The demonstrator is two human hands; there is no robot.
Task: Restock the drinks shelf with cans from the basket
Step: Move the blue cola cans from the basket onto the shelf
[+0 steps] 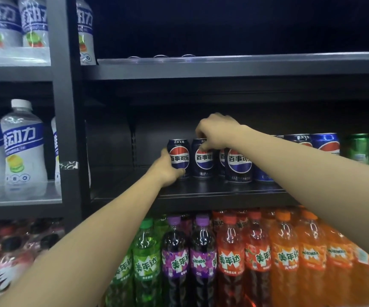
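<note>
Nearest: Mirinda bottles, lower frame.
Left hand: grasping the leftmost Pepsi can, centre frame, upright on the shelf.
Right hand: pinching the neighbouring can by its top.
Risk: cans touch; a nudge may topple one.
Look: dark blue, labels forward.

Dark blue cola cans with red, white and blue round logos stand upright in a row on the black middle shelf, the leftmost can at the row's left end.
</note>
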